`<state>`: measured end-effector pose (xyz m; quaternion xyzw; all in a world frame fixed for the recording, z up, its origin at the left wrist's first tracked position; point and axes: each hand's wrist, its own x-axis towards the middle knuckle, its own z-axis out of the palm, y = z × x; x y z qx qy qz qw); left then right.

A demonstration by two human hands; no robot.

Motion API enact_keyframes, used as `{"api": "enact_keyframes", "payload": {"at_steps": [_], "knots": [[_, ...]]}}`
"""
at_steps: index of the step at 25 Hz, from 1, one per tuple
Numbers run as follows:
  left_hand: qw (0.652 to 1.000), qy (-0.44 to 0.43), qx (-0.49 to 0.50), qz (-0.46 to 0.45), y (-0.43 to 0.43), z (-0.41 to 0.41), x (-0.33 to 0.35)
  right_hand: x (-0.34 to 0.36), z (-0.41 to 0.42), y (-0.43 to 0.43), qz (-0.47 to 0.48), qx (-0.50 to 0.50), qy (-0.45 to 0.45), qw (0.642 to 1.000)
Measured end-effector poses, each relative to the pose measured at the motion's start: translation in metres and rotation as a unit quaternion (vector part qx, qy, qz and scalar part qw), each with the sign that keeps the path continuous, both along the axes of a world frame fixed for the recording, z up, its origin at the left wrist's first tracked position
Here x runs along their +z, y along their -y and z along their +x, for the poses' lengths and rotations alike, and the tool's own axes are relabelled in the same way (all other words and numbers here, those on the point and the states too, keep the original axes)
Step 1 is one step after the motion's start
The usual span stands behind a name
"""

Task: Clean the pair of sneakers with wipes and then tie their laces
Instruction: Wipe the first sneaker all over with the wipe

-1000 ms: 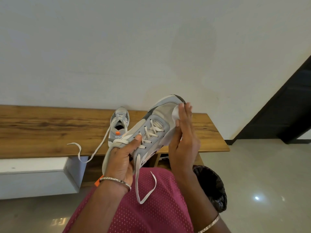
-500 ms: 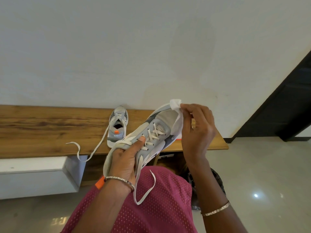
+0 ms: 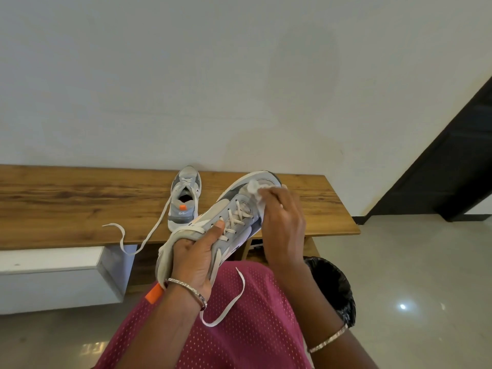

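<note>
My left hand (image 3: pixel 195 255) grips a grey and white sneaker (image 3: pixel 234 209) by its heel and collar, toe pointing away and up to the right. Its loose lace (image 3: pixel 229 304) hangs down over my maroon lap. My right hand (image 3: pixel 283 221) holds a crumpled white wipe (image 3: pixel 255 185) pressed onto the toe area of that sneaker. The second sneaker (image 3: pixel 185 199) stands on the wooden bench (image 3: pixel 80 206) behind, heel toward me, with an untied lace (image 3: pixel 141 241) trailing off the bench's front edge.
A black-lined bin (image 3: pixel 332 286) sits on the floor under my right forearm. A white box-like block (image 3: pixel 53 278) lies below the bench at left. A white wall rises behind; a dark slanted structure (image 3: pixel 452 161) is at right.
My right hand brought the wipe from the sneaker's toe tip down onto the top of the toe, bunching it up. The held sneaker tilted a little; the other one stayed put.
</note>
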<state>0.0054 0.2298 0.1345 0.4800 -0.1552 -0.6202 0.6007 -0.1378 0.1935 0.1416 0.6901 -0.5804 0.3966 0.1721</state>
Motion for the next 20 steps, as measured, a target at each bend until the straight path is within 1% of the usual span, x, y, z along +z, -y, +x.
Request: {"api": "enact_keyframes", "payload": {"at_steps": [2, 5, 8, 9, 10, 14, 15, 17, 19, 20], "knots": [[1.000, 0.009, -0.003, -0.009, -0.002, -0.003, 0.003, 0.015, -0.009, 0.014, -0.051, -0.013, -0.002, 0.999], [0.999, 0.023, 0.002, -0.023, -0.002, -0.003, 0.004, 0.018, -0.005, 0.019, -0.078, 0.001, -0.014, 0.997], [0.999, 0.030, 0.007, -0.029, -0.001, -0.001, 0.003, 0.000, 0.005, 0.006, -0.056, 0.062, -0.047, 0.995], [0.999, 0.031, 0.010, -0.031, -0.002, -0.001, 0.004, -0.002, 0.003, 0.004, -0.054, 0.068, -0.051, 0.995], [0.999, 0.030, 0.012, -0.031, -0.002, -0.002, 0.005, -0.002, -0.003, 0.006, -0.058, 0.061, -0.049, 0.995], [0.999, 0.026, 0.014, -0.037, -0.004, -0.005, 0.010, 0.005, -0.008, 0.008, -0.089, -0.022, -0.012, 0.996], [0.999, 0.027, 0.017, -0.041, -0.004, -0.005, 0.010, 0.003, -0.001, 0.004, -0.081, -0.021, 0.000, 0.997], [0.998, 0.030, 0.022, -0.044, -0.004, -0.003, 0.008, -0.006, 0.011, -0.002, -0.052, 0.012, 0.010, 0.999], [0.998, 0.032, 0.023, -0.038, -0.003, 0.000, 0.005, -0.008, 0.007, 0.002, -0.045, 0.036, -0.009, 0.998], [0.998, 0.037, 0.022, -0.043, -0.002, 0.001, 0.004, -0.004, 0.003, 0.007, -0.055, 0.034, -0.018, 0.998]]}}
